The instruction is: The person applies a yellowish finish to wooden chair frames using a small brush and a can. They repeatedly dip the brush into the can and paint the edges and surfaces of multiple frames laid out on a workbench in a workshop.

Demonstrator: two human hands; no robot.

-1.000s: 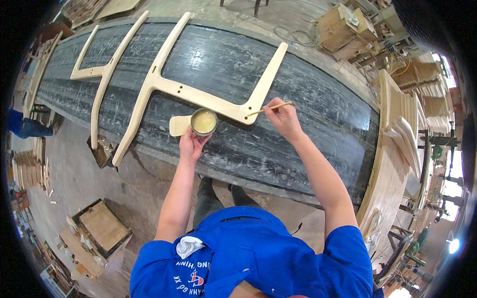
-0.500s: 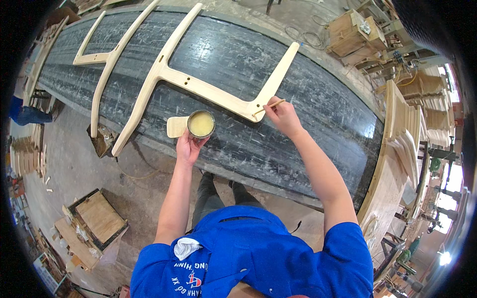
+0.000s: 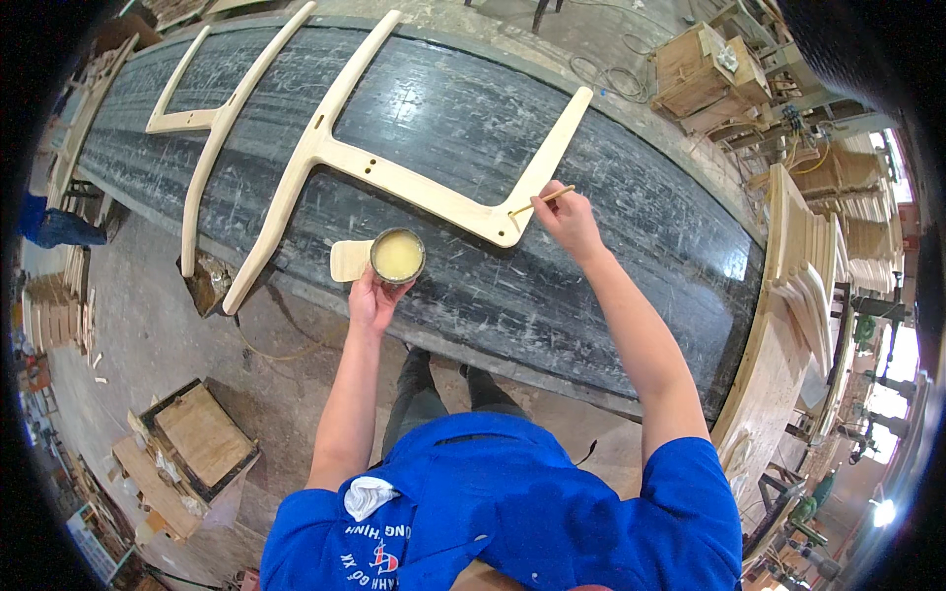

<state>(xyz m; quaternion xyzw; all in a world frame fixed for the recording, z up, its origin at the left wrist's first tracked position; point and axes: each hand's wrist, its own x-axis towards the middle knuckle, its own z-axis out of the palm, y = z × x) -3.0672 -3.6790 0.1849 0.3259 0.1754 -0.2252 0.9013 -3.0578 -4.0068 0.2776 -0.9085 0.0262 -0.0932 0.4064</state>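
My left hand (image 3: 372,301) is wrapped round the lower side of a small round can (image 3: 398,256) of pale yellow liquid. Touching the can's left side in the picture is a flat wooden piece with rounded corners (image 3: 349,261); whether I hold it too, I cannot tell. Between the fingers of my right hand (image 3: 572,225) is a thin wooden stick (image 3: 547,198), pinched. Its tip meets the lower right corner of a pale wooden chair side frame (image 3: 424,187), by the upper of two small holes there. The frame lies flat on the dark table.
A second similar frame (image 3: 209,148) lies farther left on the scratched dark tabletop (image 3: 631,256). Stacked wooden parts (image 3: 803,286) stand along the right end. On the floor are a wooden box (image 3: 205,433) at lower left and a crate (image 3: 705,74) at upper right. Someone in blue (image 3: 59,227) is at far left.
My right hand has shifted slightly up and right, taking the stick's tip from near the lower corner hole to the upper one. My left hand and the can stay almost still.
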